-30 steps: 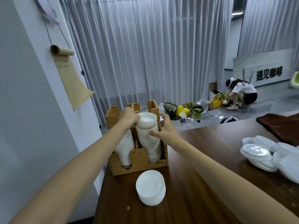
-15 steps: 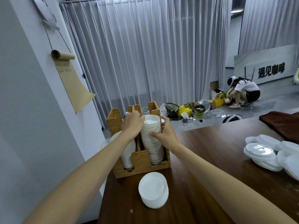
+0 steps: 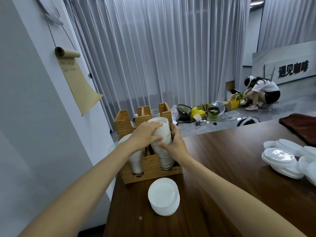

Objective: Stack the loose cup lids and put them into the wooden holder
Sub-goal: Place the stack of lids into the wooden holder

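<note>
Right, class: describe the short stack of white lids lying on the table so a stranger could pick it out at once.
Find the wooden table, then the wooden holder at its far left end. Just in front of it sits the short stack: free on the tabletop, unlike the tall stack in the holder.

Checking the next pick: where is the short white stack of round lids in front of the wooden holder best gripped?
Probably by its side wall, from above, pinched across its width. The short white stack of round lids lies flat on the brown wooden table, top up, its sides free; the slotted wooden holder stands close behind, so a left-right pinch suits.
</note>
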